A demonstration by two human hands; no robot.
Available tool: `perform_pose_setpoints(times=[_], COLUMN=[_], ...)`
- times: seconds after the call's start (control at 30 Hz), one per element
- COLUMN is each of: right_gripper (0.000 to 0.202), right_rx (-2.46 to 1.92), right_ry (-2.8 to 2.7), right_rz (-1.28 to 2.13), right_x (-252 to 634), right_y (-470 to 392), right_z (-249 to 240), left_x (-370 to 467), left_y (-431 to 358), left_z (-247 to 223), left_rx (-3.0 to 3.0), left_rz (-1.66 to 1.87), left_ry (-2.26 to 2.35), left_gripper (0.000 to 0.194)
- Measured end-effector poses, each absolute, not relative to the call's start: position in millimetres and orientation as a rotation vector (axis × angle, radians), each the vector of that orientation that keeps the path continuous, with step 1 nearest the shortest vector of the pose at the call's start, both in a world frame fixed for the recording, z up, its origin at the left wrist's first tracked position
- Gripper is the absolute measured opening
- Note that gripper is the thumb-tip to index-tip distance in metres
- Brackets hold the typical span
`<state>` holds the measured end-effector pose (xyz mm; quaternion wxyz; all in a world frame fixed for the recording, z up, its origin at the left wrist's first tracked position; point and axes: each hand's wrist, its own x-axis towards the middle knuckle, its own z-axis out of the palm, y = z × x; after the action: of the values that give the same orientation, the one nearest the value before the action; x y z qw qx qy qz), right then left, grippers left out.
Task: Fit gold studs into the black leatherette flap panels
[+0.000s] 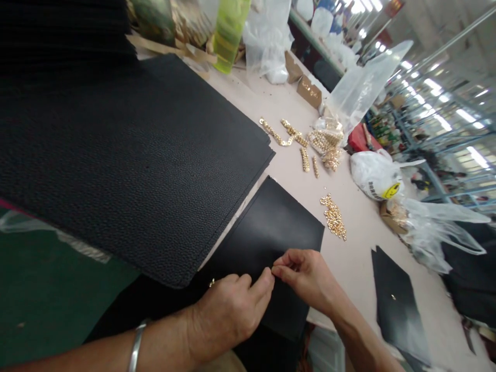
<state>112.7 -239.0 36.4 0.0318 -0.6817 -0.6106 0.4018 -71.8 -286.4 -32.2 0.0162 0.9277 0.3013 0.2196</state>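
My left hand (232, 305) and my right hand (306, 276) meet at the fingertips over a smooth black leather panel (279, 217). Thumb and forefinger of each are pinched together; what they hold is too small and covered to make out. A small gold piece (211, 282) shows at the far side of my left hand, by the knuckles. Beyond the panel, a loose heap of small gold metal fittings (334, 218) lies on the pale table (294, 170).
Large grained black leather sheets (155, 155) lie left, beside a tall dark stack (58, 41). Gold strips (305, 159) and a bag of gold fittings (327, 142) sit farther back. A yellow-green bottle (229, 36) stands behind. Another black panel (399, 299) lies right, near plastic bags (375, 173).
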Motion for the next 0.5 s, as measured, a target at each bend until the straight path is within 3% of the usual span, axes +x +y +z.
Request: perform_pose_setpoints(times=[0.23,0.5], right_gripper=[0.007,0.006], right_rx=[-2.259,-2.204], right_ry=[-1.893,-1.985], right_rz=[1.396,1.237], right_x=[111.9,105.2], right_y=[-221.6,-227.4], right_z=[38.3,42.4], left_x=[-71.9,-73.0], left_y=[-287.1,-286.6], left_z=[-30.2,-30.5], left_rx=[2.804,2.795], left_rz=[0.667,0.632], left_ry=[0.962,0.922], left_gripper=[0.041,0.045])
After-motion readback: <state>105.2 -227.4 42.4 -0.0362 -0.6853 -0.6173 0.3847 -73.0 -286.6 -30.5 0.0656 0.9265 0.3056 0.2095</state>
